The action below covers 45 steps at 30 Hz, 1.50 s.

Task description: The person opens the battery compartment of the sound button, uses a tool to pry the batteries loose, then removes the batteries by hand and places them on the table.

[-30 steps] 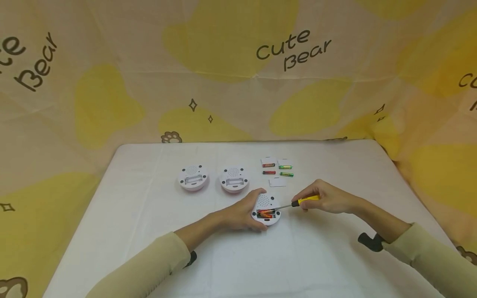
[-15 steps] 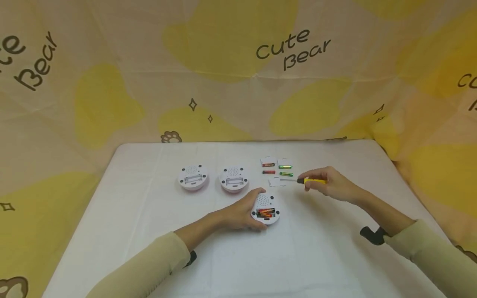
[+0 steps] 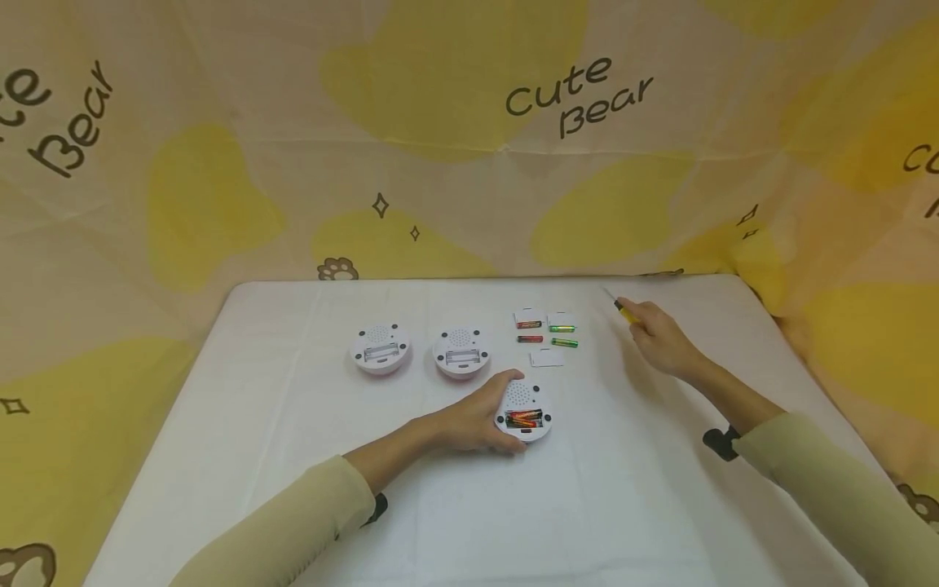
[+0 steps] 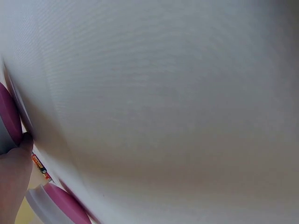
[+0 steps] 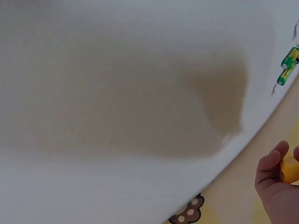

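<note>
My left hand (image 3: 477, 419) grips the side of a round white device (image 3: 520, 397) whose open battery bay faces up. Two red-and-black batteries (image 3: 524, 419) lie in that bay, one at a slant. In the left wrist view the device's pink underside (image 4: 8, 108) shows beside the hand (image 4: 14, 179). Over the right back part of the table, my right hand (image 3: 663, 336) holds a yellow-and-black screwdriver (image 3: 627, 312), its shaft pointing toward the back edge. Its yellow handle (image 5: 290, 169) shows within the fingers in the right wrist view.
Two similar devices, one at the left (image 3: 379, 349) and one in the middle (image 3: 460, 351), show battery bays without batteries. Right of them lie red batteries (image 3: 530, 338), green batteries (image 3: 564, 342) and several white covers (image 3: 546, 358). A printed cloth (image 3: 440, 122) hangs behind the white table (image 3: 293, 489).
My right hand has drawn the screwdriver out of the device's battery bay and carried it back and to the right, past the loose batteries. My left hand and the device stay in place.
</note>
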Motion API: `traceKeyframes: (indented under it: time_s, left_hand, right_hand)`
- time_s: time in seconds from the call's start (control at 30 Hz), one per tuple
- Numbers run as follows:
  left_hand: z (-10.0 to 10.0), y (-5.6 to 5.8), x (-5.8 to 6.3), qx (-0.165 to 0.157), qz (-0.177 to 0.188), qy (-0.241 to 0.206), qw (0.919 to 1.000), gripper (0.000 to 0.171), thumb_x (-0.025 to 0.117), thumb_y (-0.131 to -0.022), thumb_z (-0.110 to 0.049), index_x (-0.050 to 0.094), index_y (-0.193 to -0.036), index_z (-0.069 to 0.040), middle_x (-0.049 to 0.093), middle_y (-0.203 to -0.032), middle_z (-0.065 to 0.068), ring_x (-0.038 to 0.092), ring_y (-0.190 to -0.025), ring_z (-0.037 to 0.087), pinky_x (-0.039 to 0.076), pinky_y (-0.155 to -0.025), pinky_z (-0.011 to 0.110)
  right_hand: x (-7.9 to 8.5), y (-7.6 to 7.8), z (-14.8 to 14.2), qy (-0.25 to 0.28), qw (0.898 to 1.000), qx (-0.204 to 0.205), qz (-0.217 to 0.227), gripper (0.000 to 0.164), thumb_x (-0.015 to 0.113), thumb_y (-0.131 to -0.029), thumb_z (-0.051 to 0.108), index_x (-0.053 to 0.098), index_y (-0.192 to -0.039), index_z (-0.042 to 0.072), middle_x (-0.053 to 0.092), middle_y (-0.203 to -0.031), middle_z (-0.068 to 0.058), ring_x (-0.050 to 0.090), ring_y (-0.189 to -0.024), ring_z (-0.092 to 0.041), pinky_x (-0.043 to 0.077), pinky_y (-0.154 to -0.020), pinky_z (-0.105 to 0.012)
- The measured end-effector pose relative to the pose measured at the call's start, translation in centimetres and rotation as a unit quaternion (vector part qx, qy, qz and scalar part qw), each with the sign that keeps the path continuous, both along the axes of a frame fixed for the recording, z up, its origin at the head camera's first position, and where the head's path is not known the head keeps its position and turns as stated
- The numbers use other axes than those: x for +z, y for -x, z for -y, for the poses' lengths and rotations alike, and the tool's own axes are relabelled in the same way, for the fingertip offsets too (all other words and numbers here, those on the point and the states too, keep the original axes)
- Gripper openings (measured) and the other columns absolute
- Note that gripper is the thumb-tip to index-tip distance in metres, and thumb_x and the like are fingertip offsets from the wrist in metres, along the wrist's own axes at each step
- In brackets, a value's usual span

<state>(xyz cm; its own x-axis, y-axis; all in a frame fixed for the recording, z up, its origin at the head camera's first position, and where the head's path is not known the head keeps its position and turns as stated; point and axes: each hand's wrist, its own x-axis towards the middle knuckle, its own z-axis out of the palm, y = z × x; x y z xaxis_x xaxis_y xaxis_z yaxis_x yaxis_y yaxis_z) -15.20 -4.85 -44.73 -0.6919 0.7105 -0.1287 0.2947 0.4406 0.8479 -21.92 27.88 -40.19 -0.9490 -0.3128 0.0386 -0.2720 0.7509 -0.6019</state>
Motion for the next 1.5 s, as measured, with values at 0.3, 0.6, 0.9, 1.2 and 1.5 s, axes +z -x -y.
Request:
traceKeyframes:
  time_s: [0.3, 0.6, 0.9, 1.2, 1.5]
  left_hand:
    - [0.0, -0.1, 0.0, 0.001, 0.005, -0.003, 1.0000, 0.101, 0.079, -0.071, -0.035, 0.014, -0.145, -0.011, 0.026, -0.142, 0.001, 0.027, -0.129, 0.009, 0.020, -0.109, 0.034]
    - [-0.1, -0.1, -0.1, 0.005, 0.011, -0.004, 0.9999, 0.100, 0.080, -0.071, -0.032, 0.015, -0.144, -0.012, 0.028, -0.140, -0.001, 0.029, -0.126, 0.008, 0.020, -0.109, 0.033]
    - [-0.1, 0.0, -0.2, 0.005, 0.008, -0.004, 1.0000, 0.101, 0.079, -0.071, -0.034, 0.014, -0.145, -0.012, 0.027, -0.142, -0.001, 0.028, -0.127, 0.007, 0.020, -0.109, 0.033]
    - [-0.1, 0.1, -0.2, 0.005, 0.004, 0.000, 1.0000, 0.101, 0.079, -0.071, -0.035, 0.014, -0.145, -0.013, 0.026, -0.143, -0.001, 0.027, -0.129, 0.007, 0.019, -0.109, 0.033]
    - [0.0, 0.0, 0.0, 0.007, 0.001, -0.001, 1.0000, 0.101, 0.079, -0.070, -0.036, 0.014, -0.145, -0.012, 0.026, -0.143, -0.001, 0.027, -0.129, 0.008, 0.020, -0.109, 0.034]
  right_hand:
    - [-2.4, 1.7, -0.8, -0.079, 0.997, -0.017, -0.021, 0.050, 0.033, -0.091, -0.007, 0.026, -0.140, -0.009, 0.036, -0.120, -0.037, 0.043, -0.105, -0.046, 0.038, -0.087, -0.056]
    - [-3.5, 2.2, -0.9, -0.120, 0.992, -0.036, -0.015, 0.051, 0.036, -0.090, -0.001, 0.026, -0.140, -0.009, 0.034, -0.122, -0.036, 0.047, -0.100, -0.047, 0.042, -0.079, -0.056]
    - [-3.6, 1.8, -0.9, -0.132, 0.991, -0.038, -0.005, 0.046, 0.032, -0.096, 0.005, 0.025, -0.140, -0.008, 0.033, -0.120, -0.033, 0.050, -0.093, -0.044, 0.043, -0.078, -0.054]
    - [-4.0, 2.5, -0.9, -0.231, 0.972, -0.046, -0.010, 0.049, 0.044, -0.093, 0.015, 0.034, -0.138, -0.001, 0.039, -0.120, -0.027, 0.053, -0.088, -0.038, 0.046, -0.070, -0.051]
    - [-1.7, 1.1, 1.1, -0.170, 0.974, -0.071, -0.129, 0.057, 0.055, -0.091, 0.036, 0.036, -0.139, 0.010, 0.043, -0.128, -0.021, 0.048, -0.107, -0.040, 0.043, -0.080, -0.056]
